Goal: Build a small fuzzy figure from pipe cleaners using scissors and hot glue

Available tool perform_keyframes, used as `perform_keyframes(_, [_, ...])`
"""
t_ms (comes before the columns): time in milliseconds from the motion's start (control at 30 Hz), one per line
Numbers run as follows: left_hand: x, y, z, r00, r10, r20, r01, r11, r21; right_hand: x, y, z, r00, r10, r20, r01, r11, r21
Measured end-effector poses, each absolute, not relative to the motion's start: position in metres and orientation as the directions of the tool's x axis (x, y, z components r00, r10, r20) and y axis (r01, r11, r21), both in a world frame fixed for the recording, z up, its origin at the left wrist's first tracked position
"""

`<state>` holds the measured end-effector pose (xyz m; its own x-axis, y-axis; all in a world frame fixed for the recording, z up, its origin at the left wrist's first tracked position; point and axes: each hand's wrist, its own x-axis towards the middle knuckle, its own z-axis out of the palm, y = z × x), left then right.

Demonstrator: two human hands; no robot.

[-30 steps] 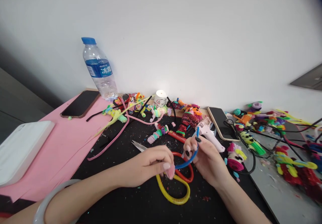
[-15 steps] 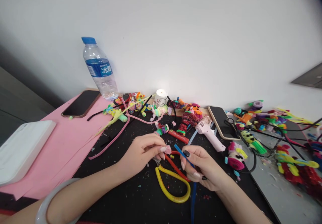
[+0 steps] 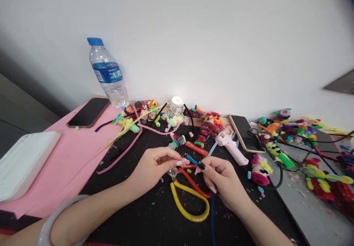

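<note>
Between thumb and forefinger, my left hand pinches a small pink fuzzy piece, which looks like a bit of pipe cleaner. My right hand is closed on a blue pipe cleaner. Its short end points up and left, right beside the pink piece; whether they touch I cannot tell. The long end hangs down below the hand. Scissors with one yellow and one red handle lie under and between my hands, their blades partly covered by my left hand. A red marker-like stick lies just beyond.
A pale pink glue gun lies right of my hands, near a phone with a black cable. Pipe-cleaner figures crowd the wall side and right. A water bottle, second phone and white box stand left on pink paper.
My right hand has shifted its hold, and the blue tip has moved left and up to the pink piece. The pink piece has turned slightly in my left fingers.
</note>
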<state>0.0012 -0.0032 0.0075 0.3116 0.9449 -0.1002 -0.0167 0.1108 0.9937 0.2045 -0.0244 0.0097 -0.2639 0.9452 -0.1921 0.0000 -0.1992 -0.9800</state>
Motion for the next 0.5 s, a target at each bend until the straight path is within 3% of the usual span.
perform_keyframes(300, [0.0011,-0.0051,0.0064,0.379,0.923,-0.069,-0.005,0.077,0.997,0.2060,-0.0251,0.0144,-0.179,0.978,-0.111,0.181,-0.079,-0.980])
perform_keyframes(500, [0.0017,-0.0046,0.0064,0.382,0.922,-0.065,-0.014,0.075,0.997,0.2080,-0.0241,0.0143,-0.202,0.975,-0.091,0.212,-0.047,-0.976])
